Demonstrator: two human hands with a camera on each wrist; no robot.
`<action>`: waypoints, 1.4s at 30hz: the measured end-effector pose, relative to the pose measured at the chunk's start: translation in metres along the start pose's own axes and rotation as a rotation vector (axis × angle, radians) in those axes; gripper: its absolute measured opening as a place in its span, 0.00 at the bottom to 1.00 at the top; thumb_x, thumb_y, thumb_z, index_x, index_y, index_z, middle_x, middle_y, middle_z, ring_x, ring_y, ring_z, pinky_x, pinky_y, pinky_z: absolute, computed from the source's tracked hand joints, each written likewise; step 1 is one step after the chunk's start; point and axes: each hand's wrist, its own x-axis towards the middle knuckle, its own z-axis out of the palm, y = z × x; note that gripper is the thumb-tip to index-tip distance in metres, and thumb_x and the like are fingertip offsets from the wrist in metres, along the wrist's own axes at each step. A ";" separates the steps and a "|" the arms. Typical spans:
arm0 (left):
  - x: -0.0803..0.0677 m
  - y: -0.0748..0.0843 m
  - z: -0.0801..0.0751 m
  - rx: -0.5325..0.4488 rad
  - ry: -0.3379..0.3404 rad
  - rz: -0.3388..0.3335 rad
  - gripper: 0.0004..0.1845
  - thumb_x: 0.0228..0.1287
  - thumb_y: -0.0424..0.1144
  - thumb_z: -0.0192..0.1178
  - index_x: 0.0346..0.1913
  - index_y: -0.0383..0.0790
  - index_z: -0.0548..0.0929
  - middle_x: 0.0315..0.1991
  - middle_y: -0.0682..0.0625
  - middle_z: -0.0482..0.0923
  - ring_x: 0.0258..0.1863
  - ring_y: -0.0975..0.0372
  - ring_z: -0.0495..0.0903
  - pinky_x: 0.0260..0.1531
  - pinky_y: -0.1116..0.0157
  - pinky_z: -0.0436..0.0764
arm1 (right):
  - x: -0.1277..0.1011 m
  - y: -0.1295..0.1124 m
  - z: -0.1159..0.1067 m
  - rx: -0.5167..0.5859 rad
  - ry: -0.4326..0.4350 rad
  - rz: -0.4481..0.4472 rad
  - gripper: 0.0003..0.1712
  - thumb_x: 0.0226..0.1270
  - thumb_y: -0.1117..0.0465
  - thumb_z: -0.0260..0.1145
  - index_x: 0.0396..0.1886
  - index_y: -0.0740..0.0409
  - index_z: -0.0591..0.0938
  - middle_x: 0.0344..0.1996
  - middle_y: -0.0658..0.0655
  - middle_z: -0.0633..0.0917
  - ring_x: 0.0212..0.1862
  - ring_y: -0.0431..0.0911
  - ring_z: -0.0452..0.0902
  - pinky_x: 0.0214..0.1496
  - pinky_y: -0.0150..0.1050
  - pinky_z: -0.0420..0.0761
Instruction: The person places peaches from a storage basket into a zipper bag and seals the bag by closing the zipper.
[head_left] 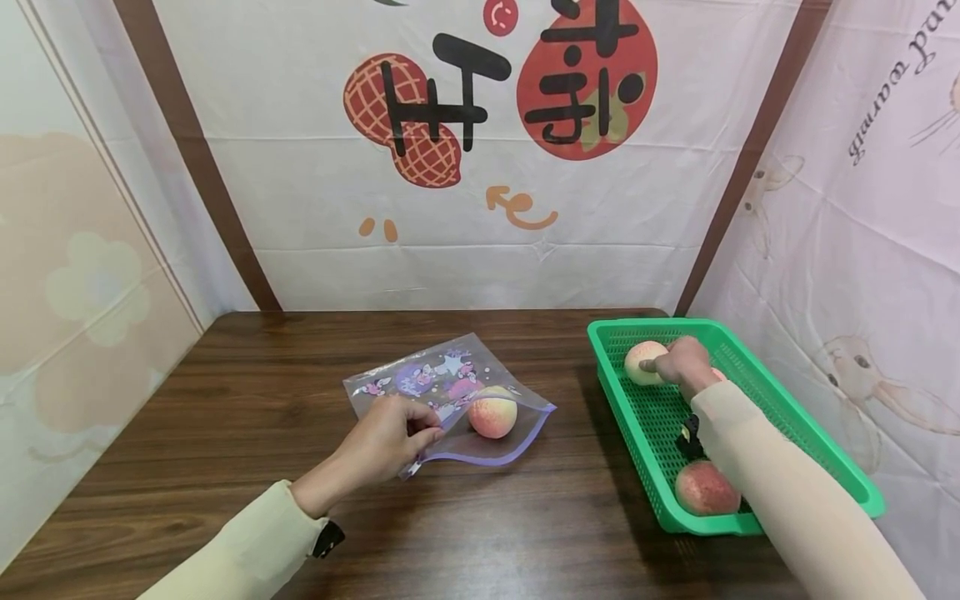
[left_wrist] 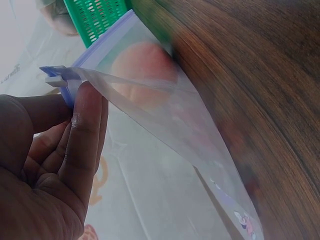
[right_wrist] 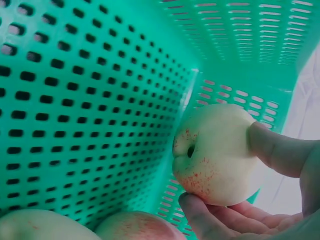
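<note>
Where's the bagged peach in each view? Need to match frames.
Head: bagged peach just below centre, right of the left hand.
Left wrist: upper middle, seen through the bag.
Right wrist: not in it.
Shared landmark: green basket, at right in head, top left in left wrist, across most of right wrist.

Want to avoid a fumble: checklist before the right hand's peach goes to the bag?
1. Right hand grips the pale peach: ok, thumb and fingers on opposite sides.
2. Left hand steadies the zipper bag: ok, pinching its edge near the slider.
3. Bagged peach contained: ok, shows through the film.
4. Gripped peach out of the green basket: not ok, it is inside the walls.
5. Bag mouth wide enough for another peach: cannot tell.
</note>
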 end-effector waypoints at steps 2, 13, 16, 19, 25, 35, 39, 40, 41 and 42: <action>0.000 0.000 0.000 0.003 -0.001 -0.003 0.10 0.65 0.30 0.69 0.25 0.43 0.86 0.17 0.59 0.75 0.19 0.72 0.70 0.18 0.71 0.71 | -0.003 -0.003 -0.004 0.010 0.007 -0.001 0.37 0.73 0.54 0.68 0.68 0.78 0.68 0.63 0.77 0.69 0.64 0.69 0.67 0.60 0.59 0.78; 0.001 -0.001 0.000 0.019 0.009 0.002 0.10 0.64 0.30 0.70 0.25 0.43 0.87 0.17 0.61 0.75 0.19 0.71 0.70 0.18 0.71 0.71 | -0.017 -0.013 -0.021 0.110 0.005 -0.011 0.35 0.74 0.50 0.66 0.65 0.72 0.70 0.57 0.71 0.72 0.51 0.58 0.67 0.44 0.48 0.78; 0.002 -0.001 0.001 0.017 0.011 0.013 0.10 0.64 0.30 0.70 0.25 0.43 0.86 0.17 0.60 0.75 0.19 0.71 0.71 0.18 0.71 0.71 | -0.022 -0.016 -0.026 0.157 0.004 -0.033 0.36 0.74 0.50 0.67 0.67 0.73 0.68 0.61 0.72 0.70 0.55 0.60 0.66 0.51 0.52 0.78; 0.002 0.000 0.000 0.012 0.010 0.015 0.10 0.64 0.30 0.70 0.25 0.44 0.86 0.17 0.60 0.76 0.19 0.72 0.71 0.18 0.71 0.71 | -0.027 -0.022 -0.029 0.186 0.004 -0.074 0.38 0.73 0.51 0.68 0.69 0.73 0.66 0.64 0.73 0.69 0.60 0.62 0.66 0.57 0.55 0.77; 0.001 0.000 -0.001 0.011 0.010 0.011 0.11 0.64 0.30 0.70 0.24 0.44 0.86 0.18 0.60 0.76 0.19 0.72 0.71 0.19 0.71 0.72 | -0.040 -0.035 -0.032 0.228 0.004 -0.120 0.39 0.71 0.48 0.70 0.67 0.70 0.68 0.62 0.71 0.70 0.59 0.60 0.67 0.56 0.53 0.76; 0.001 0.001 -0.001 0.018 0.010 0.011 0.11 0.64 0.30 0.70 0.25 0.43 0.86 0.18 0.59 0.77 0.19 0.72 0.71 0.19 0.71 0.72 | -0.061 -0.051 -0.023 0.246 -0.001 -0.214 0.40 0.67 0.45 0.73 0.67 0.68 0.71 0.63 0.69 0.77 0.60 0.59 0.72 0.57 0.49 0.75; 0.001 0.001 -0.001 0.010 0.009 0.008 0.11 0.64 0.30 0.70 0.25 0.43 0.86 0.18 0.59 0.77 0.20 0.72 0.71 0.19 0.71 0.72 | -0.070 -0.059 -0.017 0.282 -0.009 -0.228 0.38 0.67 0.48 0.74 0.65 0.67 0.72 0.61 0.70 0.79 0.59 0.58 0.73 0.55 0.46 0.74; 0.001 0.001 -0.001 0.011 0.010 0.009 0.10 0.64 0.30 0.70 0.25 0.43 0.86 0.18 0.59 0.77 0.20 0.72 0.71 0.19 0.71 0.72 | -0.073 -0.061 -0.016 0.291 -0.015 -0.231 0.37 0.67 0.49 0.74 0.65 0.67 0.72 0.61 0.69 0.79 0.59 0.58 0.74 0.55 0.46 0.74; 0.001 0.001 -0.001 0.013 0.011 0.009 0.10 0.64 0.30 0.70 0.25 0.43 0.86 0.18 0.59 0.77 0.20 0.72 0.71 0.19 0.71 0.72 | -0.075 -0.063 -0.015 0.299 -0.022 -0.235 0.37 0.67 0.49 0.74 0.65 0.67 0.72 0.61 0.69 0.80 0.59 0.58 0.73 0.54 0.45 0.74; 0.001 0.001 -0.001 0.014 0.011 0.009 0.10 0.64 0.30 0.70 0.25 0.43 0.86 0.18 0.59 0.77 0.20 0.72 0.71 0.19 0.71 0.72 | -0.077 -0.064 -0.014 0.306 -0.027 -0.238 0.36 0.67 0.50 0.75 0.64 0.66 0.72 0.61 0.69 0.80 0.59 0.57 0.73 0.54 0.45 0.74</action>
